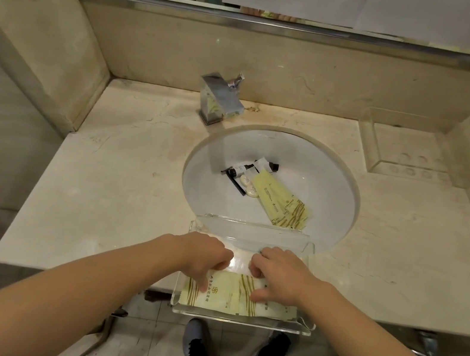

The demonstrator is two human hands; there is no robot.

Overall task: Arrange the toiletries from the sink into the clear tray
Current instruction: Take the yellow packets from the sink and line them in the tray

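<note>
**Both hands flatten sachets in the tray**

Both hands work inside the clear tray (240,320), which sits at the 6 o'clock edge of the counter (118,188), partly overhanging the front. The left hand (201,255) has its fingers curled down and its thumb pressed on a pale yellow sachet (219,296); the right hand (279,275) mirrors it, fingertips curled on the packet's far edge and thumb pressing its face. Neither hand lifts anything; in my judgement they are squaring the flat packets against the tray's near wall so the rest will fit beside them.

The tray is rigid transparent plastic with upright walls and a glossy floor that catches a bright glare between the hands. The sachets in it are thin, flat paper-like envelopes, cream-yellow with olive stripes and a small flower emblem, lying side by side.

At 12 o'clock from the tray, the round white sink (334,179) holds what remains: more yellow sachets (283,200) fanned toward 5 o'clock of the bowl, two small tubes (247,169) with dark caps, a thin black stick-shaped item (235,184) and pale oval soaps (249,188), all heaped near the drain. The smooth sloping basin likely gathered them there.

A chrome block-shaped tap (220,100) stands at 11 o'clock of the sink. A second clear tray (374,146) rests at 2 o'clock on the veined marble.
</note>
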